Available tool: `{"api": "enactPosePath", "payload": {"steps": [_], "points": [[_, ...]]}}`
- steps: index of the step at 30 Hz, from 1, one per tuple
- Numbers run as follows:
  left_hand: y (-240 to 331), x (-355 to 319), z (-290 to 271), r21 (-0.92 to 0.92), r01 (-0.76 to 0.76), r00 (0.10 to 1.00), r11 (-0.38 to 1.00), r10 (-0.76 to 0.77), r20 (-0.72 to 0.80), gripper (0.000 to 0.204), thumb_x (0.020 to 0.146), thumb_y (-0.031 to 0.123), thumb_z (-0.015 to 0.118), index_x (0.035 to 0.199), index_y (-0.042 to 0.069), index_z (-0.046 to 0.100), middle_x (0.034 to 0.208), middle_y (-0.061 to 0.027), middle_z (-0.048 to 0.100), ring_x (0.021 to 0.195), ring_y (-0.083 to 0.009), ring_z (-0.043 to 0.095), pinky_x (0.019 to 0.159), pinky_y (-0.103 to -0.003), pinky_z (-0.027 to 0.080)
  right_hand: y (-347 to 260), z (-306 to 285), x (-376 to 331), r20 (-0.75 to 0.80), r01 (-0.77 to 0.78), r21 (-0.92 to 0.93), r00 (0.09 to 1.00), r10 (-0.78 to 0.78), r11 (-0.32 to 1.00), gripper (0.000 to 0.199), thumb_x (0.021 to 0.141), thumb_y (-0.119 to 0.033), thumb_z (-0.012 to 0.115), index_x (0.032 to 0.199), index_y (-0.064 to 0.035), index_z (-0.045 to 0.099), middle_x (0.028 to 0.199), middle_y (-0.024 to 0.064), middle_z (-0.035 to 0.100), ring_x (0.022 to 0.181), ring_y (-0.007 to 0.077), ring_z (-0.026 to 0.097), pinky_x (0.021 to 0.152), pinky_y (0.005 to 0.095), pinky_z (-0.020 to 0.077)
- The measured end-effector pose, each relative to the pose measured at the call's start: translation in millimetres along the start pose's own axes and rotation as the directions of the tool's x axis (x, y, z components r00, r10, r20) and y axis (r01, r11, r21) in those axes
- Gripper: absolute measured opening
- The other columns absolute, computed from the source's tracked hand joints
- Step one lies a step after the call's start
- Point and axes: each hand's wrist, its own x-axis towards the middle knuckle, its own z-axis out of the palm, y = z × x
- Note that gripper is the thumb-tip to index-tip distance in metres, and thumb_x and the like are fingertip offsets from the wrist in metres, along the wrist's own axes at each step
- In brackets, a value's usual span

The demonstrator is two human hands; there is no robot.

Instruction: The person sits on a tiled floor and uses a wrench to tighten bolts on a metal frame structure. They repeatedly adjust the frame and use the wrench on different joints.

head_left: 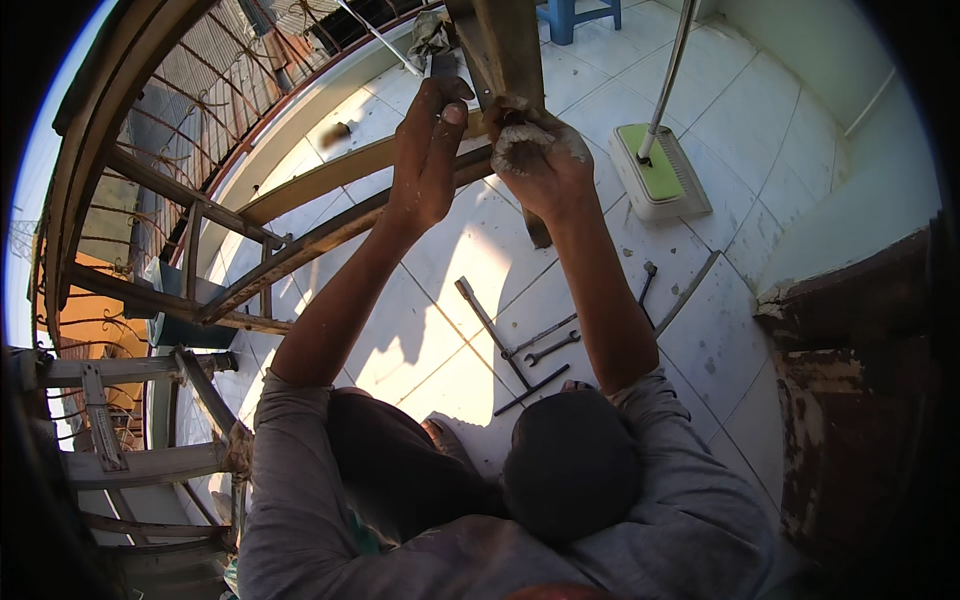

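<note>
My left hand (430, 155) is raised beside an upright brown beam (505, 50), its fingers curled. A flat grey blade-like piece (443, 67) sticks up at its fingertips and seems held there. My right hand (545, 160) is turned palm up against the beam, fingers bent in. Pale grey paste or dust covers its palm; what its fingers grip, if anything, is hidden. On the tiles below lie a long-handled T-shaped socket wrench (490, 325), a double-ended spanner (552, 347) and a dark rod (531, 390).
A curved brown frame (350, 225) reaches across from the left, with more framework (150, 465) near my left arm. A mop with a green and white head (655, 170) stands right. A blue stool (580, 18) is at the back; a worn brown panel (850, 370) stands right.
</note>
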Motion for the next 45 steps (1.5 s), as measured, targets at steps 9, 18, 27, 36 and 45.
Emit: {"api": "enactPosePath", "payload": {"steps": [9,18,27,36,45], "points": [[-93,-30,63,0.776,-0.437,0.895,0.454,0.3,0.329,0.051,0.075,0.038,0.077,0.114,0.01,0.061,0.113,-0.0091,0.051,0.114,-0.029,0.048,0.097,-0.057,0.034,-57,45,-17,-0.273,-0.086,0.305,0.946,0.173,0.949,0.016,0.098,-0.005,0.048,0.11,0.0041,0.049,0.096,0.0115,0.061,0.073,0.0168,0.066,0.049,0.0184,0.0541],[-120,-27,87,0.723,-0.501,0.844,0.476,0.455,0.285,0.017,0.076,0.02,0.072,0.093,0.016,0.072,0.102,-0.0016,0.057,0.102,-0.0276,0.056,0.091,-0.051,0.046,-136,-41,-53,-0.208,0.003,0.301,0.976,0.062,0.954,0.011,0.095,-0.008,0.047,0.085,-0.0065,0.053,0.072,0.0017,0.055,0.06,0.0108,0.058,0.05,0.0207,0.0507],[-119,-31,74,0.702,-0.516,0.848,0.491,0.412,0.335,0.025,0.073,0.015,0.072,0.098,0.015,0.073,0.101,0.0001,0.058,0.094,-0.0219,0.057,0.072,-0.033,0.057,-95,-63,-95,0.661,-0.118,-0.204,0.715,-0.226,-0.972,0.045,0.099,-0.038,0.057,0.13,-0.0064,0.05,0.13,0.018,0.047,0.128,0.039,0.04,0.112,0.0569,0.0259],[-97,-21,39,0.503,-0.46,0.85,0.732,0.201,0.487,0.057,0.073,0.018,0.08,0.128,0.016,0.062,0.125,-0.0111,0.051,0.115,-0.0299,0.055,0.092,-0.041,0.055,-20,-219,-41,0.05,-0.13,-0.976,0.646,-0.762,-0.173,0.045,0.107,-0.033,0.03,0.09,0.0022,0.052,0.078,0.0154,0.053,0.071,0.0299,0.053,0.062,0.0412,0.0422],[-75,-3,-19,0.437,-0.169,0.954,0.883,0.035,0.299,0.03,0.077,0.013,0.07,0.106,0.005,0.068,0.091,-0.0119,0.065,0.093,-0.0297,0.062,0.081,-0.039,0.052,82,-41,20,-0.66,0.063,-0.206,0.728,-0.186,0.977,0.037,0.106,-0.031,0.032,0.082,-0.0089,0.05,0.066,0.0003,0.046,0.054,0.0105,0.042,0.05,0.0263,0.0352]]}}
